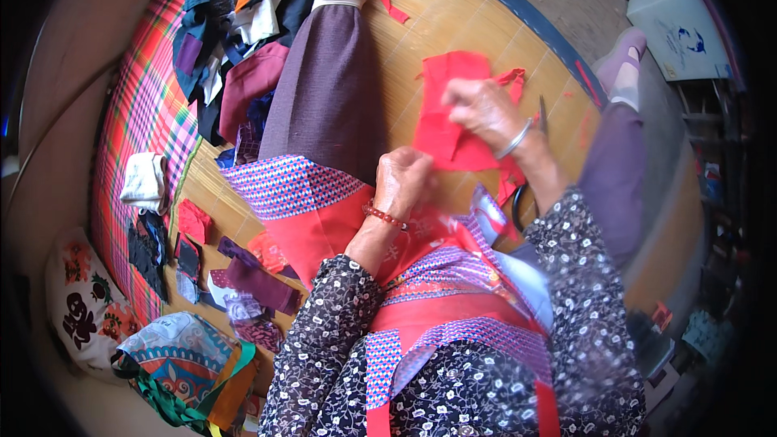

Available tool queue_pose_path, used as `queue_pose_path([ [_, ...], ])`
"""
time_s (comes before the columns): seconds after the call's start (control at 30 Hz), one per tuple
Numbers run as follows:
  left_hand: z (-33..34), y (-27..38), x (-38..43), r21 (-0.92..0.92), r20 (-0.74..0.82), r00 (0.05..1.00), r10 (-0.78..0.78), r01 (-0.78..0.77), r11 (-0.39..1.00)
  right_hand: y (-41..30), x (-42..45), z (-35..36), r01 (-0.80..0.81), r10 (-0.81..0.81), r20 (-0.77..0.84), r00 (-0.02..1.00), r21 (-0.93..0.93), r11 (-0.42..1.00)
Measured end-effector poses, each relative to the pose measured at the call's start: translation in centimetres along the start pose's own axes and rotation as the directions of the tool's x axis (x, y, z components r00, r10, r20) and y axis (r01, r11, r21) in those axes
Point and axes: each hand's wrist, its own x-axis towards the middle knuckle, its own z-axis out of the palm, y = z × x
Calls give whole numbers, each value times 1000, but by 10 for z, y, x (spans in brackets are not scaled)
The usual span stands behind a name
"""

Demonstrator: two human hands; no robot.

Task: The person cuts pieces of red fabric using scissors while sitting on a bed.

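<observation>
My left hand [402, 185], with a red bead bracelet, is closed with fingertips pinched above the red apron [322, 221] on my lap. My right hand [479, 110], wearing a silver bangle, is raised over a red cloth piece [455, 139] on the mat; its fingers are curled and blurred. Whether either hand pinches something thin, such as thread, cannot be made out. Scissors [542, 115] lie partly hidden behind my right wrist, with a dark handle showing below it. Red fabric strips [513, 82] lie beside the red cloth.
A heap of fabric scraps [243, 42] lies beside my outstretched leg. Folded cloth pieces [264, 285] and a folded white cloth [144, 182] are at the left, near a patterned bag [182, 358] and a printed cushion [85, 303]. A white box [680, 30] stands upper right.
</observation>
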Motion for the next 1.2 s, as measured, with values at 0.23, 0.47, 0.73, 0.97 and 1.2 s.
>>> queue_pose_path([
  [0.23, 27, 3, -17, -104, 101, 980, -169, 179, 978, -1, -5, -29, -52, 51, -9, 999, -81, 995],
  [0.47, 23, -20, -18, -38, 36, 996, 83, -82, 996, 1, -26, -40, -148, 98, 169, 981, 318, 936],
  [0.73, 15, -14, -25, 65, 201, 891, 406, -426, 902, -9, -48, -38, -198, -13, 398, 917, 485, 852],
  [0.97, 3, -24, -11, 204, -70, 964, 258, -239, 949, 0, -32, -5, -89, 65, 109, 992, 226, 970],
  [1.2, -2, -26, 0, 385, -175, 922, 345, -259, 886, 7, -14, 22, -54, 53, -31, 998, -40, 998],
])
